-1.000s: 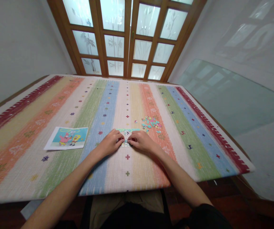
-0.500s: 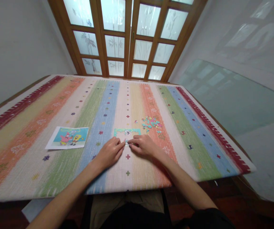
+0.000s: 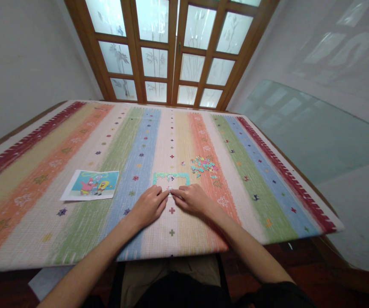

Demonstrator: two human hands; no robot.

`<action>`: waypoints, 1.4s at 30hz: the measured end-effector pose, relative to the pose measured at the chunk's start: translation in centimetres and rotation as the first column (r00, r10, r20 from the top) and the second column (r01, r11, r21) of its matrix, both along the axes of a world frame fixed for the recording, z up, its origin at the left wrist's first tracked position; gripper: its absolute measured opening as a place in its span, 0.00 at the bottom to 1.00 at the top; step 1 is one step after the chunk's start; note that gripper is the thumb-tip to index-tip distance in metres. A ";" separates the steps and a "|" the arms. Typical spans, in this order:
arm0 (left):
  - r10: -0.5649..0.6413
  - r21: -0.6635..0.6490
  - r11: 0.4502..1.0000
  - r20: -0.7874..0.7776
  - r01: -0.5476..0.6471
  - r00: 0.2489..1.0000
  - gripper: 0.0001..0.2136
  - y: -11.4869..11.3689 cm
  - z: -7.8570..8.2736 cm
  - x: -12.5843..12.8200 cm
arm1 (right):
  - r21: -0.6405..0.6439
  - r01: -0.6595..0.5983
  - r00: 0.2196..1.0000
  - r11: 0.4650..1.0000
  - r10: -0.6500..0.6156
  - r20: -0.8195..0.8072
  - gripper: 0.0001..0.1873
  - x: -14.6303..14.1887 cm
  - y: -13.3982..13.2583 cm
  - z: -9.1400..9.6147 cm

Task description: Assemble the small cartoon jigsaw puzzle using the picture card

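Note:
A partly assembled jigsaw puzzle (image 3: pixel 184 176) lies on the tablecloth in front of me, its teal upper border joined and its middle showing the cloth. My left hand (image 3: pixel 149 204) rests at its lower left, fingers bent together, the index fingertip pressed on a small jigsaw piece (image 3: pixel 170 188). From the other side my right hand (image 3: pixel 193 199) meets it, thumb and index finger closed at the same piece. The fingertips nearly touch and cover the puzzle's lower part.
Loose jigsaw pieces (image 3: pixel 204 166) are heaped beyond my right hand, and a single stray piece (image 3: pixel 183 163) lies left of them. A printed cartoon picture (image 3: pixel 91 186) lies to the left. Striped cloth (image 3: pixel 113 141) covers the table. Glass-paned wooden doors (image 3: pixel 173 55) stand behind.
My right index finger has shifted slightly left and down, closer to my left fingertip. Both hands stay at the puzzle's lower part.

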State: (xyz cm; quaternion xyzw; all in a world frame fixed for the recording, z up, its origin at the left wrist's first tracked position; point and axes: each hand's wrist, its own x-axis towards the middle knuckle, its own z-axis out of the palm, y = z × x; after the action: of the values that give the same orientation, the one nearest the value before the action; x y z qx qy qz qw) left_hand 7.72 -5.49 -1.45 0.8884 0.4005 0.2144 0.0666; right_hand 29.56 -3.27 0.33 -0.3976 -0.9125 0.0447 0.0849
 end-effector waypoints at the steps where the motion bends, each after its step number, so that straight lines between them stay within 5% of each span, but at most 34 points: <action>1: 0.003 -0.005 1.000 0.007 -0.003 1.000 0.12 0.0 0.0 0.0 | 0.004 0.001 1.000 1.000 -0.001 0.005 0.16 0.0 -0.1 0.0; 7: 0.000 0.013 1.000 0.030 0.000 1.000 0.12 0.1 -0.1 0.1 | 0.050 -0.037 0.999 0.998 0.038 -0.019 0.16 0.3 0.0 -0.2; 12: 0.001 0.049 0.999 0.030 -0.002 1.000 0.13 0.1 -0.2 0.0 | 0.067 -0.045 0.980 0.997 0.057 -0.192 0.16 2.2 1.2 -0.1; 18: -0.011 0.043 0.999 -0.010 0.011 1.000 0.12 0.1 -0.2 0.1 | 0.028 0.038 0.942 0.999 -0.026 -0.335 0.15 6.1 2.0 0.2; 26: 0.011 0.020 1.000 -0.012 -0.011 1.000 0.12 0.1 -0.2 0.1 | -0.101 0.199 0.885 0.975 -0.223 -0.408 0.13 10.1 -0.4 -1.0; 42: -0.001 0.070 0.998 -0.033 0.004 0.999 0.11 0.3 -0.3 0.0 | 0.020 0.236 0.881 0.971 -0.205 -0.425 0.15 10.7 -2.1 -2.9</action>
State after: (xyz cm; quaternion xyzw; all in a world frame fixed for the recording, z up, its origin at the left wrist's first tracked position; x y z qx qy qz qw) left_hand 7.76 -5.21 -1.71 0.8941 0.3927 0.2134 0.0292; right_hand 40.21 -5.39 -2.56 -0.4767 -0.8225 0.0865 0.2980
